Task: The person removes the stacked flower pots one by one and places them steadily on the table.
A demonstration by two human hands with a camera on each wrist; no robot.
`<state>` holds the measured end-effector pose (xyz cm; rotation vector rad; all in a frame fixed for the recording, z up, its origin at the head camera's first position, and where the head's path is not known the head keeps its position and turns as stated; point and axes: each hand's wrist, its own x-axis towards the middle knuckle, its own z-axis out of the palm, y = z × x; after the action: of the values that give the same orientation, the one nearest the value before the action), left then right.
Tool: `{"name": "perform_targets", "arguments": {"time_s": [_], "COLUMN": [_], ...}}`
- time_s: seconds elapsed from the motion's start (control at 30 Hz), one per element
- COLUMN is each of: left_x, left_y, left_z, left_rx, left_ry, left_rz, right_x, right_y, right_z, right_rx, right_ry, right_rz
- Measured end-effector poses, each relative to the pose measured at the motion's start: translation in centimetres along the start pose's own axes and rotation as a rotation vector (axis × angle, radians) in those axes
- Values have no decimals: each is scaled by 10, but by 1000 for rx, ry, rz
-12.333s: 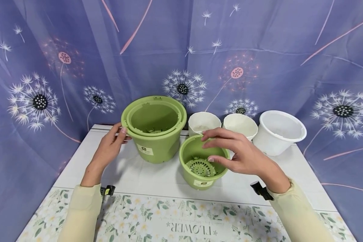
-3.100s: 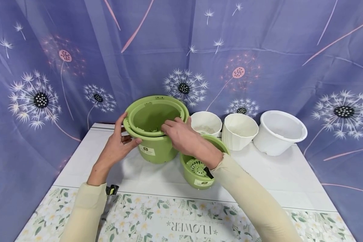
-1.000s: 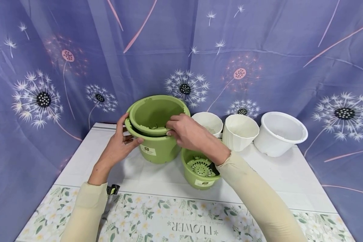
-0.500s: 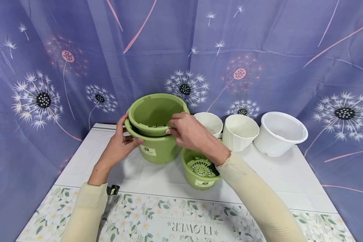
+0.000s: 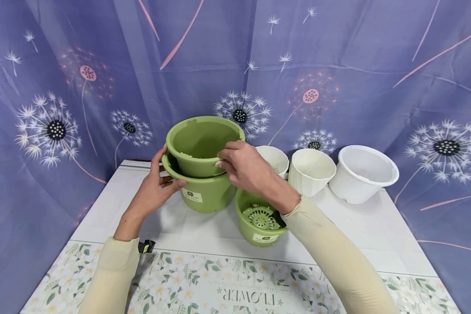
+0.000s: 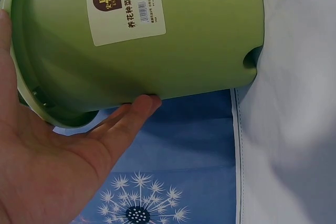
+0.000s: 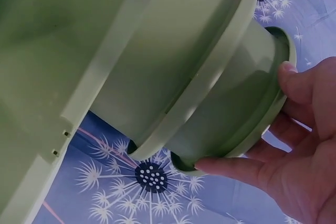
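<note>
A large green flowerpot (image 5: 212, 196) with a pale label stands at the left of the table, and a second green flowerpot (image 5: 196, 166) sits partly raised out of it. My left hand (image 5: 149, 194) grips the outer pot's rim, thumb in front. In the left wrist view the fingers (image 6: 131, 116) lie along the outer pot's wall. My right hand (image 5: 249, 168) pinches the inner pot's rim on its right side. The right wrist view shows the inner pot (image 7: 231, 103) standing out past the outer pot's rim (image 7: 210, 82), with fingers spread about the inner rim.
A smaller green pot (image 5: 251, 229) with a slotted base stands under my right forearm. Behind and to the right are two cream pots (image 5: 274, 157) (image 5: 310, 181) and a white pot (image 5: 353, 187). A patterned purple curtain (image 5: 337, 39) backs the table.
My right hand went from above the smaller pot to the nested pots and took the inner one's rim. The inner pot has risen. My left hand now grips the outer rim more fully.
</note>
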<state>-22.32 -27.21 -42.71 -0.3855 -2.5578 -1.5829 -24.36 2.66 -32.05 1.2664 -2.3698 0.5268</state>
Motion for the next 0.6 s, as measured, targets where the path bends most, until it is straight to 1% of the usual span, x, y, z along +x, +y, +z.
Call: {"name": "perform_targets", "arguments": {"time_s": [0.33, 0.6], "left_x": [0, 1], "left_y": [-2, -1], "left_z": [-1, -1], "left_rx": [0, 8], "left_ry": [-10, -10], "left_rz": [5, 2], "right_x": [0, 0], "right_y": [-1, -1], "right_z": [-2, -4], "right_rx": [-10, -9], "right_ry": [49, 64], "right_rz": [-17, -25]}}
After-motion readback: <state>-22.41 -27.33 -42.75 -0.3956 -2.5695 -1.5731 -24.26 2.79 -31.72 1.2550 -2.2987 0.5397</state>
